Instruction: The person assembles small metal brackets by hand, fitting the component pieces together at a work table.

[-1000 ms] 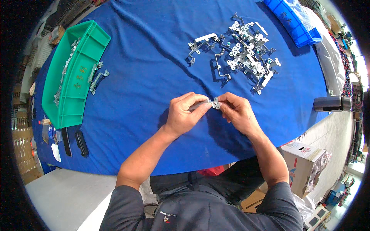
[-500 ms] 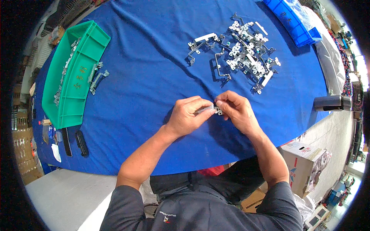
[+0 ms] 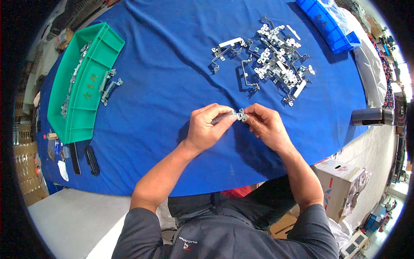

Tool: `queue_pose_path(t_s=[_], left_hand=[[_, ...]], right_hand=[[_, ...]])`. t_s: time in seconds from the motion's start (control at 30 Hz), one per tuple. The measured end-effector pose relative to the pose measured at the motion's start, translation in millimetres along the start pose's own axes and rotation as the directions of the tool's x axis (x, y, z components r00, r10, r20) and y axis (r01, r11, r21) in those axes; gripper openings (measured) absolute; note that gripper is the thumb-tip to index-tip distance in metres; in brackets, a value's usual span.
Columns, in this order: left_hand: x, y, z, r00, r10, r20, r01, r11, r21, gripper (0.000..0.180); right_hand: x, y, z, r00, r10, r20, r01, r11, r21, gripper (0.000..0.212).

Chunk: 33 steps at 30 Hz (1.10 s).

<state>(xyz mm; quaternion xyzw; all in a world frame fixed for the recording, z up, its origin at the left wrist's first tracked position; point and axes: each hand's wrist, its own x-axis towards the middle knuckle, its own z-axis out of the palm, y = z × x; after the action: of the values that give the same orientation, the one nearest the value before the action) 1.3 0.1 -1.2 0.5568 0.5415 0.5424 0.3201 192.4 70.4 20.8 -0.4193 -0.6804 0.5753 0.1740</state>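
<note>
Near the worktop's (image 3: 172, 86) front edge, over the blue cloth, both hands meet on a small metal bracket (image 3: 238, 115). The left hand (image 3: 207, 129) pinches a grey strip end, the right hand (image 3: 265, 124) grips the bracket's other side. Since a second ago the hands have barely shifted, only turning the piece slightly, so fitting seems ongoing. Farther off lie the pile of metal parts (image 3: 276, 60) and, left, the green tray (image 3: 82, 86).

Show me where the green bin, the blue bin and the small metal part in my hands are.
green bin (image 3: 92, 64), head view, on its bare inner floor.
blue bin (image 3: 328, 22), head view, on its near side wall.
small metal part (image 3: 240, 115), head view, on the bracket end showing between the fingertips.
</note>
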Motion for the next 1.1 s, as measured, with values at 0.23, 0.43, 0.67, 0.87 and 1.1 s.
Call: queue_pose_path(t_s=[0.23, 0.43, 0.67, 0.87, 1.1], left_hand=[[1.0, 0.8, 0.3, 1.0, 0.016, 0.013, -0.016, 1.0, 0.004, 0.011], [0.5, -0.2, -0.2, 0.995, 0.008, 0.095, -0.013, 0.998, 0.055, 0.01], [-0.6, -3.4, 1.7, 0.983, 0.089, 0.16, -0.099, 0.994, 0.055, 0.01], [0.0, -0.7, 1.1, 0.995, 0.055, 0.084, -0.061, 0.996, 0.066, 0.009], [0.8, -0.2, -0.2, 0.999, 0.045, 0.0, -0.045, 0.998, 0.045, 0.009]], right_hand=[[-0.3, -1.0, 0.1, 1.0, -0.006, -0.004, 0.006, 1.0, -0.012, 0.013], [1.1, -0.4, 1.1, 0.999, 0.032, -0.021, -0.028, 0.984, 0.174, 0.015], [1.4, 7.0, 1.8, 0.999, -0.029, -0.027, 0.032, 0.993, 0.117, 0.018], [3.1, 1.7, -4.4, 0.991, 0.01, -0.133, 0.016, 0.982, 0.188, 0.016], [-0.2, -4.0, -3.2, 0.997, 0.071, 0.018, -0.072, 0.996, 0.05, 0.017]])
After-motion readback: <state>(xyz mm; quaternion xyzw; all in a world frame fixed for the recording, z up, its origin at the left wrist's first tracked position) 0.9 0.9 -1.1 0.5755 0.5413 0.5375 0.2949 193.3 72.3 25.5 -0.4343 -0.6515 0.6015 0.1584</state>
